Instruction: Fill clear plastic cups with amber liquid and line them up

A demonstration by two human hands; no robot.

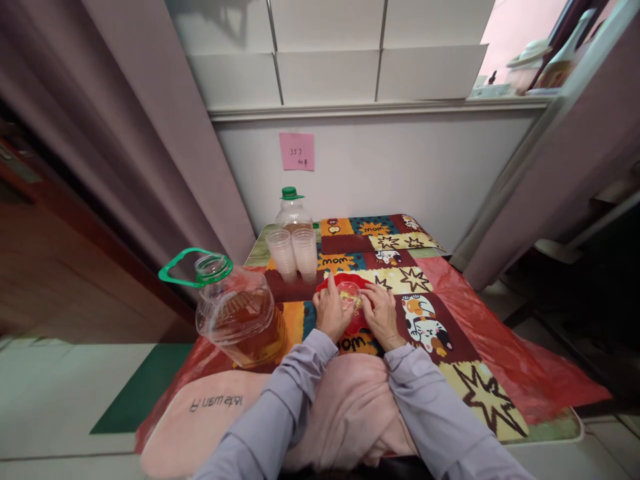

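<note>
A small clear plastic cup (349,291) stands between my hands, over a red scallop-edged plate (356,325). Thin yellowish bits (357,307) show in or beneath the cup; I cannot tell which. My left hand (332,311) is closed against the cup's left side, its thumb side toward the cup. From the right, my right hand (381,315) bends its fingers to the cup's edge, above the plate. The palms and some fingertips are hidden.
Two stacks of clear cups (305,253) stand behind the plate, before a large bottle with a green cap (294,210). An uncapped jug of amber liquid (245,320) stands at left. Patterned mats (425,303) and red plastic sheeting (480,313) cover the table; pink cloth (350,407) lies in front.
</note>
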